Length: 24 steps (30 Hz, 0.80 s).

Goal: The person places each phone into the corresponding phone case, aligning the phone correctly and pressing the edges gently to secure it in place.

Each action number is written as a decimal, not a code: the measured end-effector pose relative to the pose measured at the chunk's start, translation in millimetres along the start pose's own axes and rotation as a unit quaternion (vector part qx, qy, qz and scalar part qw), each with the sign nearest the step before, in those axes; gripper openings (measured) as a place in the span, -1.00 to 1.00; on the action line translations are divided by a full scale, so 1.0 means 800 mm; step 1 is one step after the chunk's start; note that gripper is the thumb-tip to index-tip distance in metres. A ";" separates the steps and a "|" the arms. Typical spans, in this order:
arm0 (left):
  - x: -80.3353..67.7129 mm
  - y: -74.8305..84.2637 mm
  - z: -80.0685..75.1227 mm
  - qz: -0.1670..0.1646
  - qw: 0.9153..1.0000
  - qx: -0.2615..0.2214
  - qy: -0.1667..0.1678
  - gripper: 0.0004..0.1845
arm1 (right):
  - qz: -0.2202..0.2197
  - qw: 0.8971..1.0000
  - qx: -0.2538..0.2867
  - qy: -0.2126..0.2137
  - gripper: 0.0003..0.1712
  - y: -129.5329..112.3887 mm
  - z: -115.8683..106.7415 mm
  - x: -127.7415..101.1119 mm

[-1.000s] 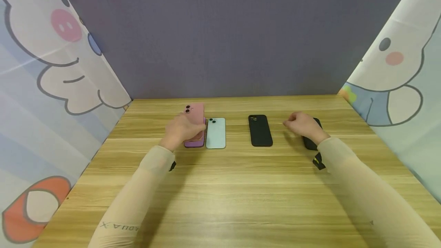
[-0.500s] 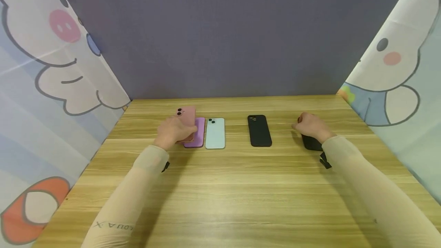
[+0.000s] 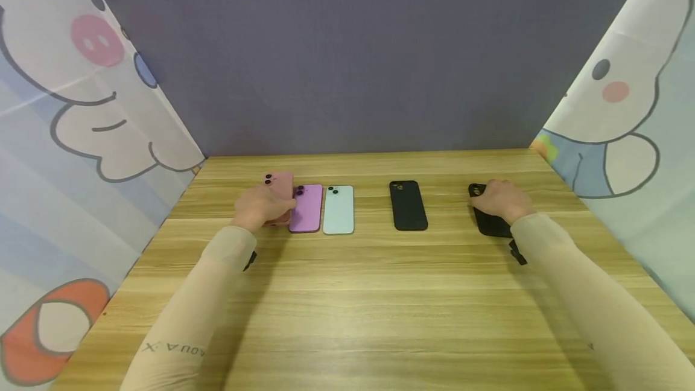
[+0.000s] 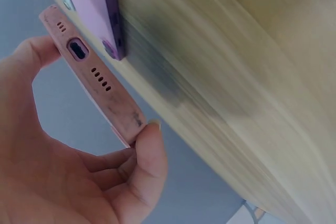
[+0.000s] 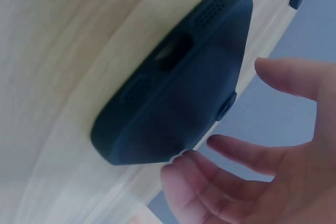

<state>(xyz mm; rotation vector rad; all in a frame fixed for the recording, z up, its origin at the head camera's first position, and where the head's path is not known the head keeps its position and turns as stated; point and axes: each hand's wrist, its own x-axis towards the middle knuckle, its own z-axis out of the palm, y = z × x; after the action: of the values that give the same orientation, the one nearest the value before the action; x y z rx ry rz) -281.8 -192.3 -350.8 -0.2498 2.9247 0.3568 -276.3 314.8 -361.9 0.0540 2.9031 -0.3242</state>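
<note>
My left hand (image 3: 260,207) grips a pink phone (image 3: 281,189) by its long edges, thumb on one side and fingers curled on the other. In the left wrist view, the cased end of the phone (image 4: 100,80) with its port cut-out is lifted and tilted above the table. A purple phone (image 3: 306,209) lies just right of it, beside a pale mint phone (image 3: 339,210). My right hand (image 3: 502,199) hovers over a black phone case (image 3: 491,226). Its thumb stands apart from the case (image 5: 184,87) and its fingers are loosely bent near the other long edge; contact is unclear.
Another black phone case (image 3: 409,205) lies between the mint phone and my right hand. The wooden table (image 3: 358,306) ends at a grey panel (image 3: 369,53) behind, with cartoon-print cloths (image 3: 608,107) along both sides.
My left hand has carried the pink phone leftward off the purple phone, which is now uncovered. My right hand has moved right, over the right-hand black case, and its fingers have spread.
</note>
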 end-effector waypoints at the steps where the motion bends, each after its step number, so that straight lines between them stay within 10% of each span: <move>1: 0.001 -0.002 -0.001 -0.001 1.000 0.000 0.000 -0.30 | 0.002 1.000 -0.001 -0.001 -0.05 0.001 0.000 0.000; 24: 0.015 -0.035 -0.001 -0.019 0.999 0.011 -0.040 -0.39 | 0.037 0.998 -0.007 -0.051 0.11 0.010 0.001 0.001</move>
<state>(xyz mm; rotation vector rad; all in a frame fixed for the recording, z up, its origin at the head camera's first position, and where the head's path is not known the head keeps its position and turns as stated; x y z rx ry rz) -288.5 -221.3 -358.9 -0.2801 2.8400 0.3221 -276.4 322.4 -364.2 0.1377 2.7947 -0.2860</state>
